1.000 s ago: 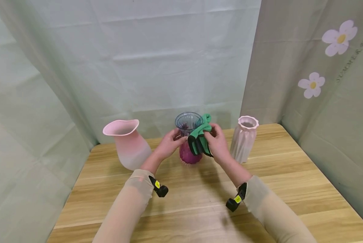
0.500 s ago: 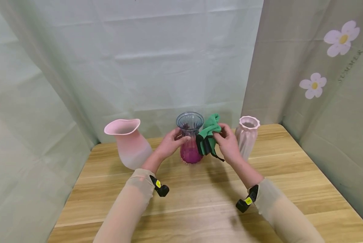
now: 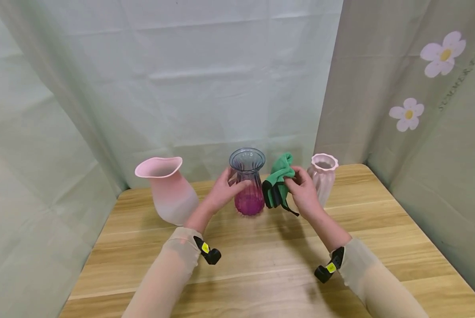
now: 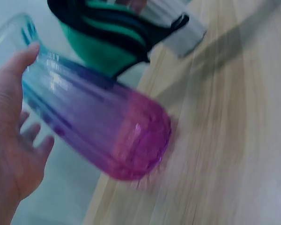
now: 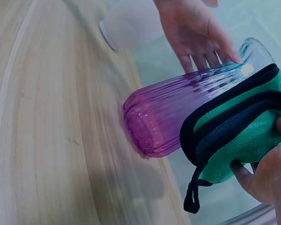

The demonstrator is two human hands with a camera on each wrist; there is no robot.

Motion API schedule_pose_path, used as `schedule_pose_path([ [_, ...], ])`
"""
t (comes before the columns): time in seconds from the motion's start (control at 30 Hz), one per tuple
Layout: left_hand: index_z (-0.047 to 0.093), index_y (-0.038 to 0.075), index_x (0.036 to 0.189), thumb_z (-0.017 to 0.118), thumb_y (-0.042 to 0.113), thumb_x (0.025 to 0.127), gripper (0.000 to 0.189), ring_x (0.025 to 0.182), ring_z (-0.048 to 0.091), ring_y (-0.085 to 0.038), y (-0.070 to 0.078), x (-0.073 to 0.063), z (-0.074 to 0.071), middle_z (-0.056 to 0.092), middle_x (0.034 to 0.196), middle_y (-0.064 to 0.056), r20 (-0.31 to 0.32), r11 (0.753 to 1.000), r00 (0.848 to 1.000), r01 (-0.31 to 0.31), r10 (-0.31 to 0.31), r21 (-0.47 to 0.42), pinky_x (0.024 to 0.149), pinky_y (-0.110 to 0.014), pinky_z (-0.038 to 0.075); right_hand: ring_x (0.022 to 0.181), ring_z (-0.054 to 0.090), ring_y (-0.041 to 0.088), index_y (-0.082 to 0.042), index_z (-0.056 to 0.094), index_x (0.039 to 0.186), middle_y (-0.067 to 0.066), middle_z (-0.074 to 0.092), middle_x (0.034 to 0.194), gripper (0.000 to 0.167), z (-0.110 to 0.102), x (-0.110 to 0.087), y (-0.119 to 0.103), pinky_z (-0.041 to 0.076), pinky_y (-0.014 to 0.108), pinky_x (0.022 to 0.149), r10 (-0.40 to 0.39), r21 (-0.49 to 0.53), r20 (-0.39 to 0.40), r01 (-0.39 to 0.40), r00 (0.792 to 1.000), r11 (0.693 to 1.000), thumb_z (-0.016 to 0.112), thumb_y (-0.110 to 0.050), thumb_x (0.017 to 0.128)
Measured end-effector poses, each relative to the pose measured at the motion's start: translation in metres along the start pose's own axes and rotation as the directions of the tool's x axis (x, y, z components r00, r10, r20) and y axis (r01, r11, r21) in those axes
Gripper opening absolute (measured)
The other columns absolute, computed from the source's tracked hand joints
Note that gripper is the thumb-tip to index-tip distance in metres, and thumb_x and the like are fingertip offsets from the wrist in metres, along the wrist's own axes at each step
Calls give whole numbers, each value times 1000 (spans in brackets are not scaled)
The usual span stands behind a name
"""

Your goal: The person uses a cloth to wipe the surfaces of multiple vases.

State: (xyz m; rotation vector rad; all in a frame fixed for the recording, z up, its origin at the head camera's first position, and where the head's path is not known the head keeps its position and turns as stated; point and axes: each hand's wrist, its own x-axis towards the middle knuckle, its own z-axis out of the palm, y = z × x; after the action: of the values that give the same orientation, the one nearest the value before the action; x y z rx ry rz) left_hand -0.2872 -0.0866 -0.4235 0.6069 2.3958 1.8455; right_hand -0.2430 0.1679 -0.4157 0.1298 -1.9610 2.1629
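Just left of the glass vase (image 3: 254, 193), our left grip (image 3: 221, 190) is spread, thumb at its neck; we should steady it lightly. The vase stands upright near the counter's (image 3: 253, 274) back edge, so we'd best not press backward. Just right of it, the green cloth (image 3: 278, 180) is pinched in our right grip (image 3: 306, 194); farther right, the fluted vase (image 3: 324, 185) crowds us. Open room lies before the glass vase.

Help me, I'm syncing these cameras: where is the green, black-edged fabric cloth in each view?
Head: the green, black-edged fabric cloth, below and right of centre.
Left wrist: cloth, top, left of centre.
Right wrist: cloth, right side, mid-height.
Shared landmark: transparent, ribbed blue-to-magenta vase.
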Motion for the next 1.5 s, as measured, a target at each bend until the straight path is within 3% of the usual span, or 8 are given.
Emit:
schedule_pose_path([
  [0.13,29,17,158,80,36,90,87,147,34,-28,11,-6,13,36,157,-9,-141,1000,990,28,-26,12,120,-51,29,107,61,12,5,54,130,4,62,120,30,-2,0,2,55,25,89,1,3,-2,-1,1000,1000,59,0,101],
  [0.3,32,8,152,85,37,85,91,134,43,-30,17,-8,31,39,147,-14,-290,996,957,51,-29,69,110,-52,41,107,61,12,5,54,129,5,61,121,29,-3,0,2,55,26,89,3,4,-5,-3,1000,1000,58,0,101],
  [0.43,34,7,149,86,35,84,88,127,48,-28,19,-7,38,44,139,-13,-348,991,937,68,-24,113,103,-48,47,106,61,12,4,54,128,5,61,121,28,-2,-1,1,55,25,88,13,0,-8,-13,1000,1000,58,-1,101],
  [0.6,36,6,147,84,32,87,81,126,50,-29,19,-6,40,47,138,-13,-367,989,930,85,-34,122,103,-46,48,106,61,12,5,54,127,6,61,119,27,-1,-2,2,55,24,88,16,-1,-12,-16,1000,1000,59,0,100],
  [0.83,43,8,145,83,25,89,71,130,52,-30,16,-5,32,51,139,-13,-300,998,954,26,-6,60,106,-46,47,109,60,12,5,53,128,5,60,122,28,-4,-3,2,54,25,91,17,0,-1,-17,1000,1000,58,-2,101],
  [1.07,48,17,150,76,20,96,61,138,49,-25,3,1,12,57,145,-9,-86,998,995,-46,42,-45,113,-43,41,109,60,12,5,53,128,5,61,121,28,-5,-2,3,54,25,90,13,-8,1,-13,1000,1000,58,-2,102],
  [1.27,43,21,156,71,27,99,63,142,44,-24,-8,4,-4,50,153,-7,32,998,999,19,-17,-56,114,-41,39,108,60,12,4,53,128,4,61,119,27,-5,-2,4,55,25,89,12,4,1,-12,1000,1000,58,-1,101],
  [1.5,41,17,157,70,32,99,66,144,41,-26,-10,5,-7,48,155,-8,62,998,997,40,-37,-44,115,-40,38,113,59,16,6,52,130,15,59,130,31,4,4,1,55,26,92,21,-7,12,-21,1000,1000,58,-2,101],
])
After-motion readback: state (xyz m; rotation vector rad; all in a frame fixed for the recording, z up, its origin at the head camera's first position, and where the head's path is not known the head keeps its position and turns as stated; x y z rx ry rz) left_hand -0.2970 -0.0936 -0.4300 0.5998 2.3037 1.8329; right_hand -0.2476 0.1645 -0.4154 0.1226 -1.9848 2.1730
